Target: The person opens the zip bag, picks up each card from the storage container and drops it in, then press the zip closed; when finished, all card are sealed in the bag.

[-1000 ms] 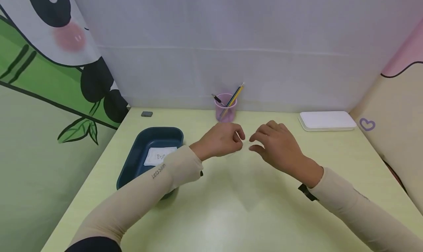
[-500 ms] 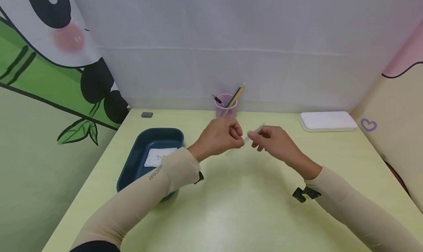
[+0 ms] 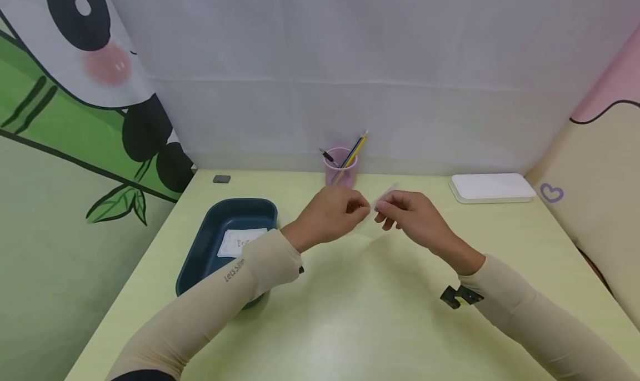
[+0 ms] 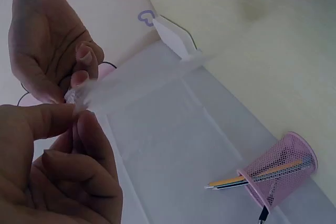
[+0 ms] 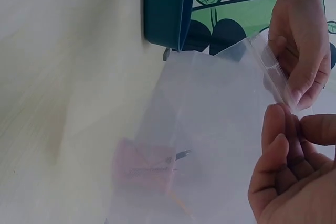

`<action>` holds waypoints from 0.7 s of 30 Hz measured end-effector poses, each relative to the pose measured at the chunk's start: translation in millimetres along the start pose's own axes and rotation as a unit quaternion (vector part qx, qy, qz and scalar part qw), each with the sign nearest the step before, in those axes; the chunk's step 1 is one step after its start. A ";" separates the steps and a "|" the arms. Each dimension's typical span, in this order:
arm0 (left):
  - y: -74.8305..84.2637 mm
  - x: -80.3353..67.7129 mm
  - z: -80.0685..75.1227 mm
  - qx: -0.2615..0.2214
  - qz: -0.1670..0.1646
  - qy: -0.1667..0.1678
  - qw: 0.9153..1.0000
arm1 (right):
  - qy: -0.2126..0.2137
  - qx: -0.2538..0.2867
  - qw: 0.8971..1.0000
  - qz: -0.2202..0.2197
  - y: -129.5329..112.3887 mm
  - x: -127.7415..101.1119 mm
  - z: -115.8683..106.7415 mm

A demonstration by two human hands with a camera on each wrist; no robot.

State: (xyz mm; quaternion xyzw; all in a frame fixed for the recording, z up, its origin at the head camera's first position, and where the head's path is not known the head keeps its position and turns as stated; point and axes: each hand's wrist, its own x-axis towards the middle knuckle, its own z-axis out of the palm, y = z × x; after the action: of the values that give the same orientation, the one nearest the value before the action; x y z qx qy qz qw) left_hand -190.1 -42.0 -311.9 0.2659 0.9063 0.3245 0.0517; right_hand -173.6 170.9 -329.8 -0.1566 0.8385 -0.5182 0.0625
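Head view shows left hand and right hand raised, fingertips meeting; wrist views reveal both pinching a clear plastic bag.

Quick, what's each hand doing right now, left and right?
Left hand: pinches one edge of a clear plastic bag.
Right hand: pinches the bag's other edge, above the table.
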 end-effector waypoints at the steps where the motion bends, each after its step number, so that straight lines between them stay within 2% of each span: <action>1: 1.3 -0.2 1.3 0.023 0.008 -0.001 1.000 | 0.003 -0.002 1.000 0.000 0.0 -0.3 0.2; 4: 3.4 -0.8 4.9 0.066 0.019 0.004 0.998 | 0.013 -0.017 1.000 0.001 0.4 -0.7 0.5; 11: 9.1 -4.3 9.2 0.103 0.024 0.035 0.994 | 0.016 -0.074 0.997 -0.001 -1.0 -1.9 -1.8; 17: 9.2 -5.4 11.0 0.082 0.036 0.061 0.994 | 0.014 -0.082 0.997 0.003 -5.2 -3.3 -4.3; 21: 7.9 -4.8 10.3 0.056 0.042 0.062 0.996 | 0.016 -0.080 0.997 0.010 -6.7 -5.0 -4.4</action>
State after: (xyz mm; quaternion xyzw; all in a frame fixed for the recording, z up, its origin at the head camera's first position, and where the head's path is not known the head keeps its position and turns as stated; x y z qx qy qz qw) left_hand -179.8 -33.6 -315.5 0.2852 0.9126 0.2912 -0.0331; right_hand -168.7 173.4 -322.1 -0.1447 0.8796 -0.4512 0.0417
